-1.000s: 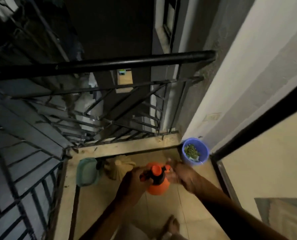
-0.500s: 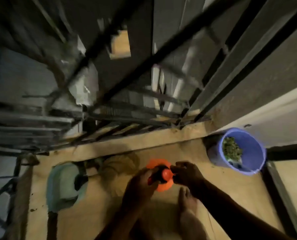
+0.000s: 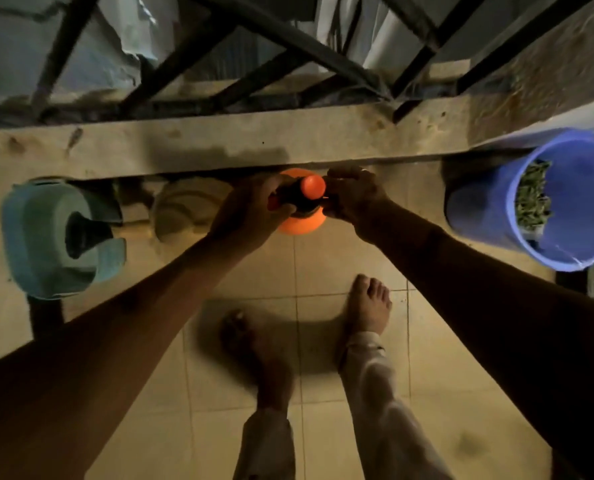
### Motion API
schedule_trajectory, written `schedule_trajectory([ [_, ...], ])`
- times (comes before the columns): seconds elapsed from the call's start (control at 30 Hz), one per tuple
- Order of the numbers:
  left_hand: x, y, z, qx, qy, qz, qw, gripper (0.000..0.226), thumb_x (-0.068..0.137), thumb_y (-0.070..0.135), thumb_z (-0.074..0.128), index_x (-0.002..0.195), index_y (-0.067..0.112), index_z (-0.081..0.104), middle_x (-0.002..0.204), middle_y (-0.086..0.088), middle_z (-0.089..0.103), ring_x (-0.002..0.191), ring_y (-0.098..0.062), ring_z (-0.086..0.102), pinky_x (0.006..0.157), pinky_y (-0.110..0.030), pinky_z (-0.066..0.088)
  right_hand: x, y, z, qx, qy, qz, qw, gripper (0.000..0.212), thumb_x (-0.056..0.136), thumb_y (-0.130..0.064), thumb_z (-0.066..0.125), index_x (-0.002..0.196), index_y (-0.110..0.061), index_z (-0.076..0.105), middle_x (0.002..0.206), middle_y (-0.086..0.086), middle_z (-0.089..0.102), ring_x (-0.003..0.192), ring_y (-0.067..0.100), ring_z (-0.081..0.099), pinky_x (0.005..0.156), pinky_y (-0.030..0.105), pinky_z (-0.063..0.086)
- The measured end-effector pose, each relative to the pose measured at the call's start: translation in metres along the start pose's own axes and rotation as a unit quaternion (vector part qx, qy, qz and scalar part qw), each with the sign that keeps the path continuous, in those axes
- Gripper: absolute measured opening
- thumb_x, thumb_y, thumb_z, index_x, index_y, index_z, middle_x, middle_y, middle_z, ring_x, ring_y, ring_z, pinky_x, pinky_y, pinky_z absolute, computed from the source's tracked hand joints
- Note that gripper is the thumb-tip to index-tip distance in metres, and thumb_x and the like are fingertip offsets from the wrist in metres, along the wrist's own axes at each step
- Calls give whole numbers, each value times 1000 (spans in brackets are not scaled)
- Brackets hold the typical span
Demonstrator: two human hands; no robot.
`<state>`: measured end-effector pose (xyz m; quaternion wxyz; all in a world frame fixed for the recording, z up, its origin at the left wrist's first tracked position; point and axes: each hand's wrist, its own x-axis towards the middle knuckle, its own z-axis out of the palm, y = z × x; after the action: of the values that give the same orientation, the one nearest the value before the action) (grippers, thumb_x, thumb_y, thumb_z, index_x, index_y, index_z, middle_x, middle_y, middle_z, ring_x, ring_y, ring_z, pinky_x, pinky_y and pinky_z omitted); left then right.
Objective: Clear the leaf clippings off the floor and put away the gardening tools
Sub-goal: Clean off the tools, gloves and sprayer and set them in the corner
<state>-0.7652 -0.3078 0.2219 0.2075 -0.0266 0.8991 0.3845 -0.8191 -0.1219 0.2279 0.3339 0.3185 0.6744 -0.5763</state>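
The tiled floor [image 3: 171, 393] fills the lower part of the view, dim and yellow-lit. Across the top runs a dark metal railing [image 3: 191, 46], set on a concrete ledge [image 3: 219, 140] that borders the floor. At the right, against the ledge and the wall corner, stands a blue bucket [image 3: 479, 209] with leaf clippings [image 3: 531, 199] inside it. At the left, just below the ledge, sits a teal plastic container [image 3: 39, 237] with a dark opening; next to it lies a pale rounded thing [image 3: 181, 209] too dim to name.

Between these, close to the ledge, is the orange sprayer [image 3: 300, 225], seen from above, with a dark head and an orange cap. Whether its base touches the floor cannot be told. The left hand [image 3: 250, 209] grips the dark head, fingers curled round it. The right hand [image 3: 354, 199] holds the head's other side, fingers bent and closed on it just beside the cap.

Two bare feet stand on the tiles below the sprayer, the right foot [image 3: 368, 303] ahead of the left foot [image 3: 254, 355].
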Motion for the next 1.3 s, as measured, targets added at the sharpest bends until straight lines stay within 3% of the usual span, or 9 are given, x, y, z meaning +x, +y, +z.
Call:
schedule_trajectory([
  [0.27, 0, -16, -21, -7, -38, -30, 999, 47, 85, 18, 80, 129, 21, 66, 128, 6, 64, 107, -3, 56, 83, -5, 41, 1, 8, 6, -90, -50, 3, 995, 22, 95, -13, 67, 117, -8, 66, 88, 6, 72, 75, 16, 69, 67, 32, 56],
  [0.4, -8, -19, -18, -31, -36, -43, 998, 48, 84, 19, 82, 130, 20, 66, 129, -1, 69, 113, -14, 65, 91, -25, 51, 0, 9, 4, -137, -64, -24, 988, 25, 93, -16, 71, 118, -10, 68, 97, 8, 73, 89, 21, 70, 80, 38, 59],
  [0.63, -7, -19, -13, -43, -16, -23, 999, 46, 86, 13, 79, 130, 17, 67, 130, -2, 68, 112, -3, 54, 79, 4, 36, 1, 16, -4, -137, -52, -38, 989, 24, 93, -20, 72, 114, -9, 71, 99, 10, 74, 87, 23, 68, 81, 38, 60],
  [0.8, -3, -19, -12, -48, -38, -6, 998, 48, 88, 16, 78, 134, 19, 63, 135, 0, 64, 122, -10, 56, 86, -3, 36, -1, 24, -9, -123, -44, -46, 990, 20, 94, -23, 70, 111, -13, 72, 97, 6, 74, 89, 23, 67, 81, 40, 59],
  [0.9, -3, -20, -13, -44, -36, -4, 998, 49, 87, 15, 78, 133, 20, 64, 134, 2, 65, 119, -6, 55, 85, 0, 35, -1, 26, -8, -186, -20, -108, 976, 27, 93, -27, 71, 115, -12, 73, 107, 2, 72, 94, 16, 64, 72, 25, 54],
  [0.97, -4, -21, -15, -36, -33, 2, 999, 48, 87, 14, 78, 133, 20, 64, 133, 2, 65, 119, -5, 55, 87, -1, 36, -3, 27, -8, -280, 4, -183, 942, 31, 93, -32, 71, 117, -13, 73, 108, -1, 67, 96, 9, 61, 69, 15, 43],
  [1.07, -3, -24, -12, -5, -33, 15, 999, 48, 87, 10, 77, 133, 18, 65, 135, -3, 63, 124, -16, 57, 97, -16, 39, -5, 34, -12, -392, 19, -255, 884, 34, 96, -41, 64, 122, -19, 72, 106, -3, 64, 94, 10, 62, 66, 16, 40],
  [1.2, 2, -34, -6, 8, -51, 44, 998, 41, 89, 0, 70, 128, 16, 69, 140, -6, 54, 127, -19, 52, 93, -8, 40, -13, 57, -9, -362, 21, -215, 907, 30, 95, -41, 65, 112, -18, 74, 104, 0, 75, 91, 13, 70, 78, 33, 59],
  [1.3, 7, -34, -9, 24, -37, 53, 998, 40, 88, -1, 71, 123, 19, 73, 144, -7, 48, 131, -19, 49, 100, -20, 46, -24, 73, -6, -324, 9, -191, 927, 25, 94, -38, 67, 103, -16, 75, 95, 0, 76, 83, 11, 71, 76, 37, 61],
])
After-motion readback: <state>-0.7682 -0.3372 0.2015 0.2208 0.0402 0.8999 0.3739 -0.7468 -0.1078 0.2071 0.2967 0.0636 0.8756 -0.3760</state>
